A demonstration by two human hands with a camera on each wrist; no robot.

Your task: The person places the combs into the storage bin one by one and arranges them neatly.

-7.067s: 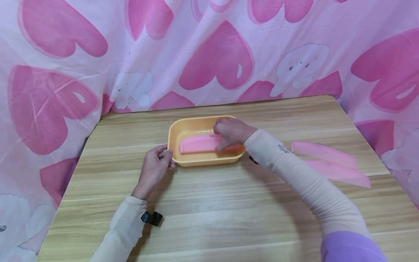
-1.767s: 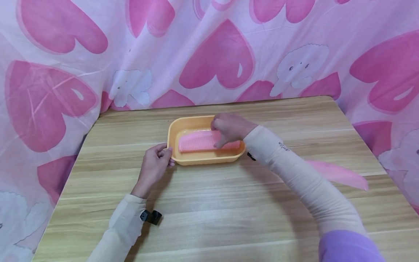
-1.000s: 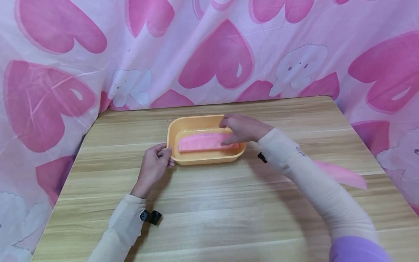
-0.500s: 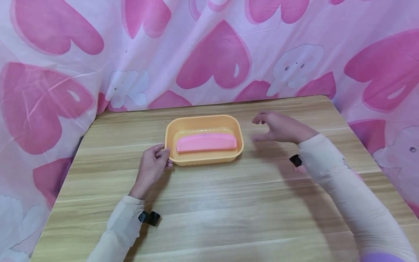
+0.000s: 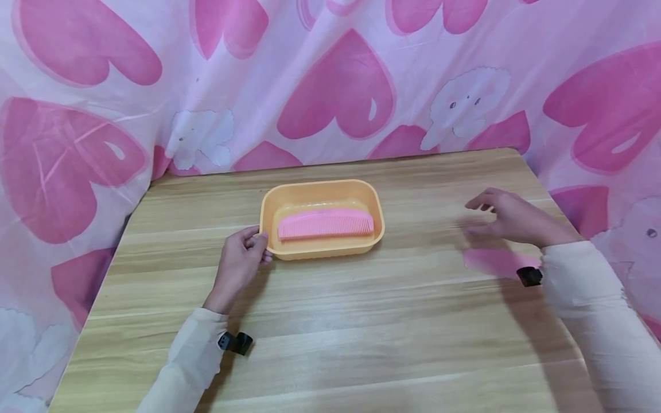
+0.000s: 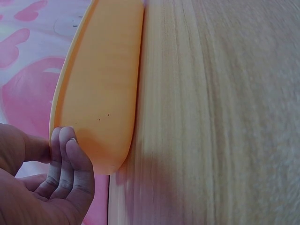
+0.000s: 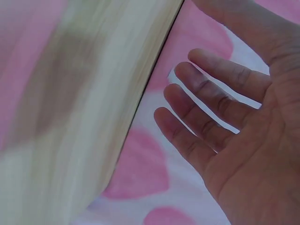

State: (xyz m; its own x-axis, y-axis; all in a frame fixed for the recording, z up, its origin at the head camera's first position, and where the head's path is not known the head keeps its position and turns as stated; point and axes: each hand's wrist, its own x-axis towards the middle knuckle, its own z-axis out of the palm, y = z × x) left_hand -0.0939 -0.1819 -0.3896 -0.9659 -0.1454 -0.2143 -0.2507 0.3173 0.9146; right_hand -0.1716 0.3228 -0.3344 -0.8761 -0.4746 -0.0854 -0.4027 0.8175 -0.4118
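Note:
A yellow-orange plastic basin (image 5: 322, 252) stands on the table, and a pink comb (image 5: 326, 225) lies inside it, teeth toward the person. My left hand (image 5: 241, 259) pinches the basin's left rim between thumb and fingers; the left wrist view shows the fingertips against the outer wall. My right hand (image 5: 516, 218) hovers over the right part of the table with its fingers spread and holding nothing. Just below it a second pink comb (image 5: 490, 263) lies on the wood, partly covered by the right wrist and sleeve. In the right wrist view the palm and relaxed fingers (image 7: 197, 112) show.
The wooden table (image 5: 330, 327) reaches back to a pink heart-print curtain (image 5: 335, 86) along its far edge and both sides. A dark band with a small device (image 5: 234, 343) sits on the left wrist, another on the right.
My right hand has let go of the comb in the basin and swung right, over the comb on the table. Earlier, two combs lay at the right. My left hand stays on the rim.

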